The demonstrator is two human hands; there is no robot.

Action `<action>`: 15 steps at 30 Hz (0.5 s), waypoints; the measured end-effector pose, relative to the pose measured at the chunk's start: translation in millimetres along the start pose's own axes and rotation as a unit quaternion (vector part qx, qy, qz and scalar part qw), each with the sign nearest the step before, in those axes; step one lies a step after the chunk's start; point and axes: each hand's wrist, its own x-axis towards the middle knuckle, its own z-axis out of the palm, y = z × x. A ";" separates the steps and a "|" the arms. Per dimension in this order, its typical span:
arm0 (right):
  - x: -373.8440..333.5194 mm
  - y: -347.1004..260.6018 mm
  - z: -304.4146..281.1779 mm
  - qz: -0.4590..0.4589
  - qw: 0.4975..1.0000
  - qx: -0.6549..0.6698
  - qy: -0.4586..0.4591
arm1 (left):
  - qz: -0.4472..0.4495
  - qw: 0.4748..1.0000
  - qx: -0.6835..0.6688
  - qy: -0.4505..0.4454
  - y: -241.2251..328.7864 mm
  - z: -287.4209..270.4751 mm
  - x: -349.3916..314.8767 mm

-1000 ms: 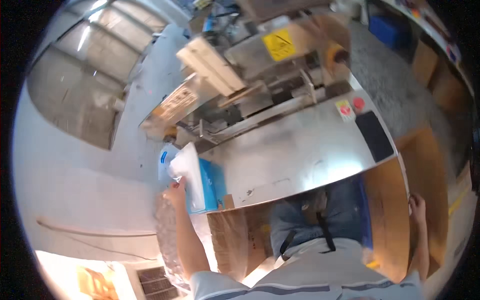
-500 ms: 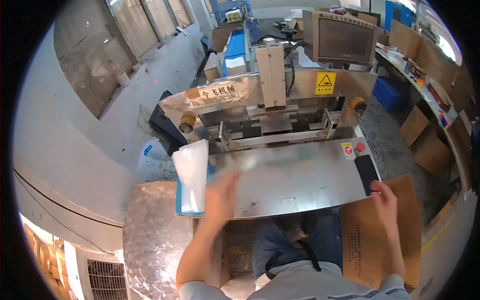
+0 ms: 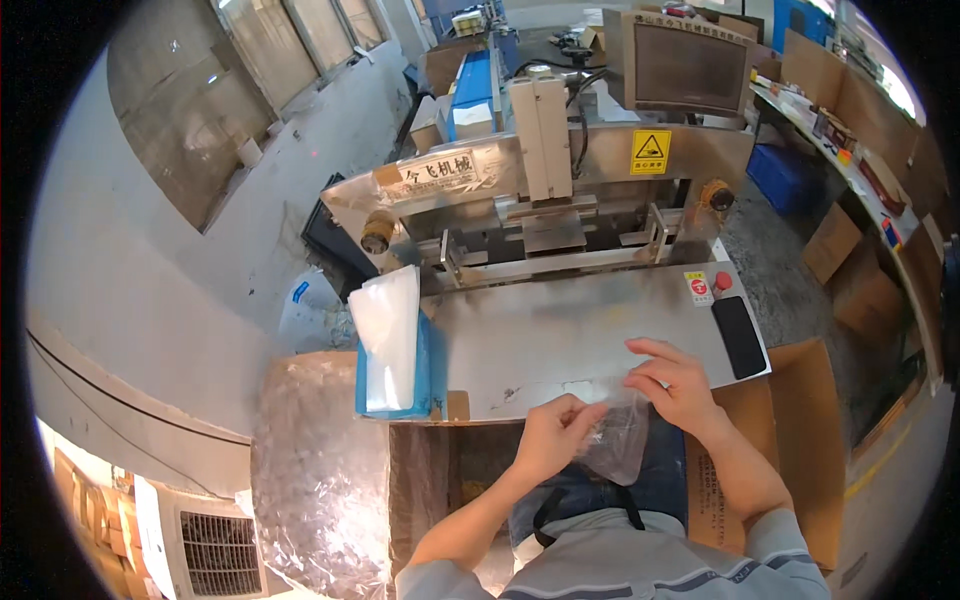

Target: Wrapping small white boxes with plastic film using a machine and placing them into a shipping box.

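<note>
A clear plastic bag (image 3: 617, 448) hangs between my hands at the near edge of the machine's metal worktop (image 3: 540, 345). My left hand (image 3: 555, 432) pinches the bag's upper left side between thumb and fingers. At its upper right, my right hand (image 3: 672, 385) pinches the edge with thumb and forefinger, the other fingers lifted. The bag looks thin and see-through; I cannot make out anything inside it. On the worktop's left end stands a blue box (image 3: 424, 365) with a stack of whitish plastic bags (image 3: 388, 325) rising out of it.
The machine's upright frame (image 3: 590, 160) spans the back of the worktop. A black phone (image 3: 738, 338) lies near the red button (image 3: 722, 281) at right. Below are an open cardboard box (image 3: 805, 450) on the right and a plastic-lined box (image 3: 320, 470) on the left. A monitor (image 3: 688, 65) stands behind.
My left hand has moved right and nearer, away from the blue box. My right hand has come left from beside the phone. Both now grip the clear bag.
</note>
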 end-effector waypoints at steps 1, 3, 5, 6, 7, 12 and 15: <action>3.1 -2.6 3.3 -0.025 0.999 -0.009 0.041 | -0.046 0.999 -0.011 0.026 -19.8 -2.8 6.0; 2.8 1.4 3.1 -0.047 0.995 -0.025 0.089 | -0.076 0.993 -0.012 0.091 -32.6 -0.2 9.3; -4.3 8.6 0.6 -0.057 0.996 -0.065 -0.018 | 0.208 0.900 0.262 0.280 -11.3 9.4 9.6; -9.2 10.6 2.7 -0.063 0.992 -0.107 -0.033 | 0.259 0.883 0.320 0.227 6.1 6.5 7.6; -11.9 11.6 4.8 -0.062 0.991 -0.111 -0.029 | 0.292 0.896 0.305 0.140 15.8 6.1 8.5; -16.3 17.9 5.3 -0.037 0.977 -0.149 -0.146 | 0.186 0.911 0.356 -0.096 34.5 -0.7 33.0; -16.0 35.5 -0.5 0.018 0.961 -0.171 -0.216 | 0.170 0.903 0.379 -0.112 15.9 -14.9 38.0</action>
